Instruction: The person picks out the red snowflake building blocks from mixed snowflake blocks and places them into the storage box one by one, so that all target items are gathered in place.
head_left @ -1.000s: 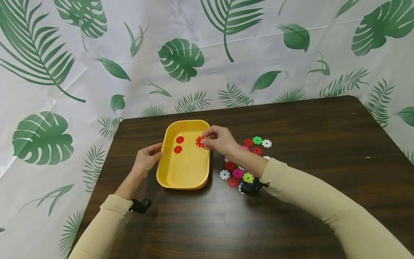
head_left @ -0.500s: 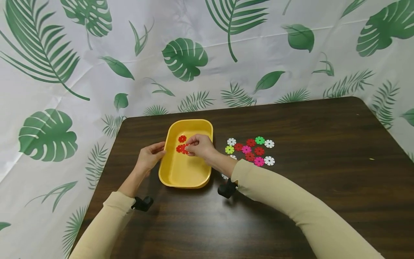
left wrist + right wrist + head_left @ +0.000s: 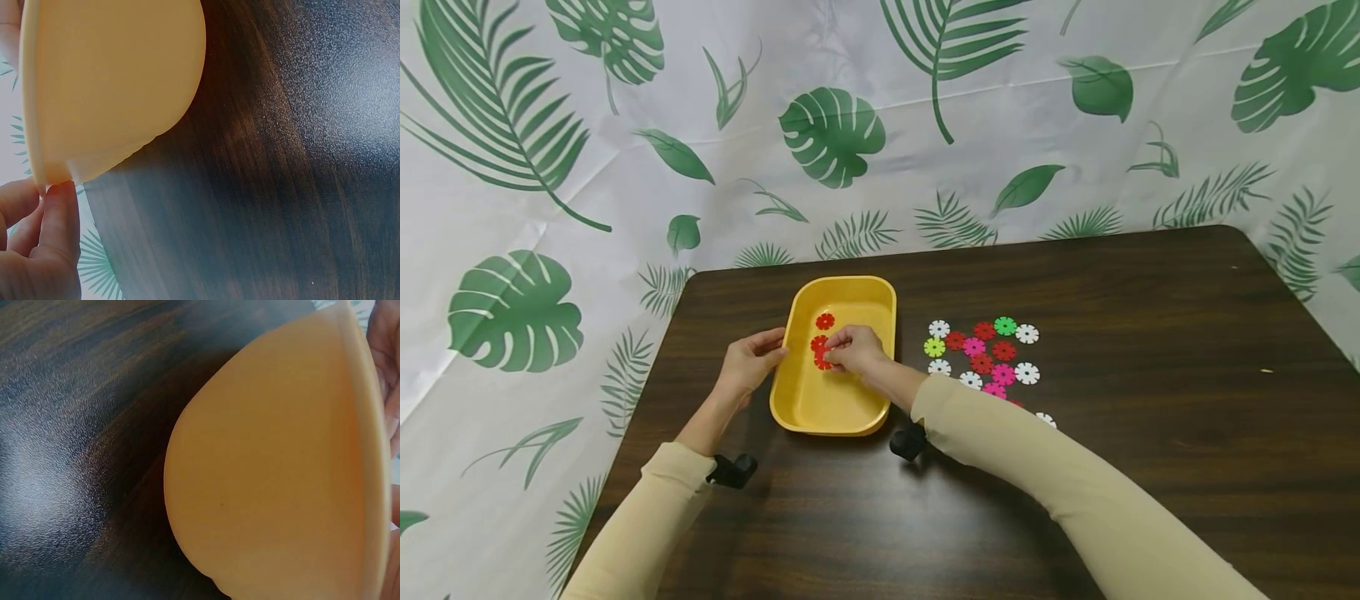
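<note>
A yellow plastic basin (image 3: pixel 827 408) stands on the dark wooden table. My left hand (image 3: pixel 748 365) pinches its left rim; in the left wrist view, the fingertips (image 3: pixel 61 206) and thumb meet at the basin's edge (image 3: pixel 119 94). Inside the basin, my right hand (image 3: pixel 861 352) pinches a red notched disc (image 3: pixel 822 363) low over the floor. That disc lies just in front of a second red notched disc (image 3: pixel 817 342), overlapping it in the head view. A third red disc (image 3: pixel 825 322) lies farther back. In the right wrist view the basin's wall (image 3: pixel 269 462) hides most of my right hand.
Right of the basin, several loose notched discs lie on the table (image 3: pixel 1135 333): white discs (image 3: pixel 1027 373), pink (image 3: pixel 1003 375), red (image 3: pixel 1003 351), a green disc (image 3: pixel 1005 326) and a yellow-green disc (image 3: pixel 934 347). My right forearm covers some of them. A leaf-print cloth (image 3: pixel 880 200) hangs behind.
My right hand has moved left from the basin's right rim with the red disc, then slightly toward me, down to the other red discs. My left hand keeps its hold on the rim.
</note>
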`<state>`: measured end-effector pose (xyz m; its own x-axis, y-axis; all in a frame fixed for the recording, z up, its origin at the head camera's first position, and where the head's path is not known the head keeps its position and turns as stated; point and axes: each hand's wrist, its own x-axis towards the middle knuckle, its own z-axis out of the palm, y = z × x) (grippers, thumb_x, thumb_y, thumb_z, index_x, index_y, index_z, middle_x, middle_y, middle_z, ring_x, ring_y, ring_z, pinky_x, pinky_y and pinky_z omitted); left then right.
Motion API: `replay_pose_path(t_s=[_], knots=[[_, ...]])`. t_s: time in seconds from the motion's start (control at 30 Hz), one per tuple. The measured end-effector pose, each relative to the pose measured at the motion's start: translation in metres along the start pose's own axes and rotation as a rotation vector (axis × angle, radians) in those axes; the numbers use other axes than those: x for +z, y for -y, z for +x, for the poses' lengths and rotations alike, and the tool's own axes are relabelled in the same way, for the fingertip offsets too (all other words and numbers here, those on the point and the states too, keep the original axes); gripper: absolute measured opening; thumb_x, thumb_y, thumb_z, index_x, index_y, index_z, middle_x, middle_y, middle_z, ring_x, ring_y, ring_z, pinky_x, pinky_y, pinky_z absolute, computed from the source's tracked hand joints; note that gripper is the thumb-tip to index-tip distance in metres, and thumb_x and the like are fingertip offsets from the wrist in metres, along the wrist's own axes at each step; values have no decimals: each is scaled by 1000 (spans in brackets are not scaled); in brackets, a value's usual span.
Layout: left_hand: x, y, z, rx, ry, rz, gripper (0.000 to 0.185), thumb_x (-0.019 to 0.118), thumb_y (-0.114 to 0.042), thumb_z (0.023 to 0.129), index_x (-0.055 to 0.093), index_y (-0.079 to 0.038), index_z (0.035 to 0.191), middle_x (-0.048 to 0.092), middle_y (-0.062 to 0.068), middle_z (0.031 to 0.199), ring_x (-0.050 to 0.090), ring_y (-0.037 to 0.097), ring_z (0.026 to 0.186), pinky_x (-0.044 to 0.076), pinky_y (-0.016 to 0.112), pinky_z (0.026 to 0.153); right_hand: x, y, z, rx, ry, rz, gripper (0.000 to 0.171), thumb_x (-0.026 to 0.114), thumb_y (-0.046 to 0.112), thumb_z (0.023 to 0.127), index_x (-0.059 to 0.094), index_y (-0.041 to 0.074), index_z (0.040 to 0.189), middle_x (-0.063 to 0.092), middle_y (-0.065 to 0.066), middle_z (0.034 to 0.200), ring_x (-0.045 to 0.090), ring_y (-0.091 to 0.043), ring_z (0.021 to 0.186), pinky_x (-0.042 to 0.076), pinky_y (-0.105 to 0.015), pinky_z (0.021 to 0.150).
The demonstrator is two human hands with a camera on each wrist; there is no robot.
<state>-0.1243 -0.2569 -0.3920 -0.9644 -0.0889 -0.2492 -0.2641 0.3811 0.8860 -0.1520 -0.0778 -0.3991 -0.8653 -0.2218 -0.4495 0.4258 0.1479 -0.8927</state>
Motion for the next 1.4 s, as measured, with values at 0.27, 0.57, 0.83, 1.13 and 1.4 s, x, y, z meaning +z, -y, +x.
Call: replay_pose_path(t_s=[0.27, 0.57, 0.83, 1.13, 1.4], knots=[[0, 0, 0, 0, 1, -6, 41, 55, -3, 93, 49, 3, 134, 54, 24, 127, 56, 24, 107, 53, 22, 85, 8, -4, 7, 38, -9, -36, 10, 67, -4, 83, 62, 2, 88, 56, -6, 80, 54, -14, 64, 58, -35, 75], [0, 1, 1, -9, 0, -7, 42, 55, -3, 93, 49, 3, 134, 54, 23, 127, 55, 25, 110, 53, 22, 85, 18, -4, 15, 57, -41, -98, 10, 68, -4, 81, 63, 0, 88, 55, -6, 79, 56, -14, 61, 58, -31, 67], [-1, 2, 2, -9, 0, -15, 41, 54, -3, 94, 49, 3, 134, 54, 24, 127, 55, 26, 111, 52, 26, 89, 23, -7, 21, 58, -53, -126, 9, 68, -6, 81, 65, -1, 88, 59, -7, 85, 57, -12, 62, 58, -29, 66], [-2, 3, 2, -13, 0, -10, 41, 54, -3, 94, 49, 2, 135, 54, 23, 127, 55, 21, 106, 52, 18, 83, 28, -7, 25, 14, -86, -186, 10, 68, -8, 79, 67, 0, 84, 61, -6, 82, 57, -13, 59, 57, -26, 57], [-1, 2, 2, -13, 2, -11, 41, 55, -3, 94, 49, 2, 134, 54, 23, 126, 55, 23, 107, 52, 20, 85, 30, -9, 30, -13, -130, -253, 9, 70, -5, 78, 68, 4, 77, 61, -4, 75, 54, -11, 51, 52, -21, 47]])
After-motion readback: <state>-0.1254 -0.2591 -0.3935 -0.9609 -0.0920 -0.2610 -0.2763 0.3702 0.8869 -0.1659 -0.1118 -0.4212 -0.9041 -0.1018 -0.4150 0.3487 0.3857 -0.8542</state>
